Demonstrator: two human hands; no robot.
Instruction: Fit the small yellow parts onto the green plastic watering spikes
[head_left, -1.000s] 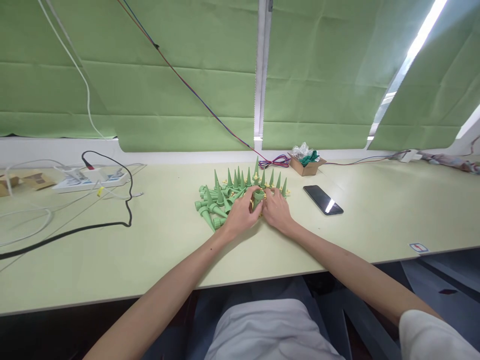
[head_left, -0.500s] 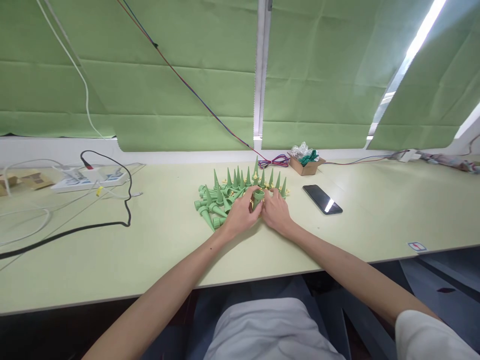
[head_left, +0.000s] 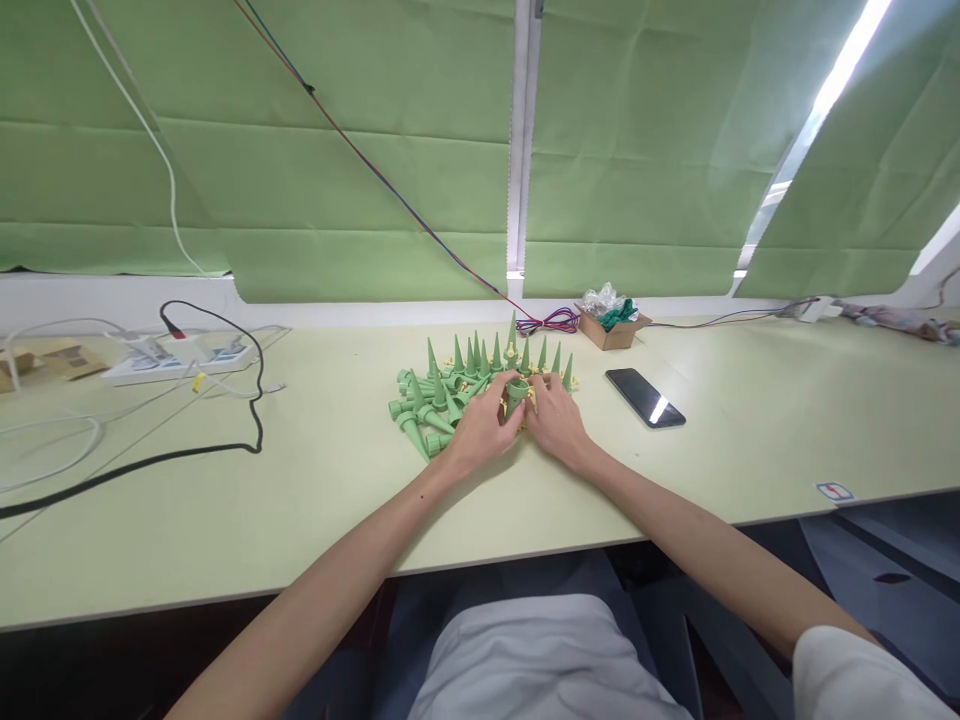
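Note:
My left hand (head_left: 484,425) is closed around a green plastic watering spike (head_left: 517,391), whose round open end faces up. Close against its right side is my right hand (head_left: 553,415), fingers bent and pressed together; what they pinch, if anything, is hidden. Loose green spikes (head_left: 427,415) lie in a heap to the left of my hands. Behind my hands several pointed green spikes (head_left: 480,355) stand upright, and small yellow valve pieces (head_left: 574,383) show among them.
A black phone (head_left: 645,398) lies to the right. A small cardboard box (head_left: 613,337) with plastic and green material stands behind, beside coiled purple wire (head_left: 551,321). Left are a white power strip (head_left: 180,360), a black cable (head_left: 187,452) and brown cardboard pieces (head_left: 71,361).
My right hand has shifted very slightly to the right, away from the spike's rim. My left hand stays around the same spike.

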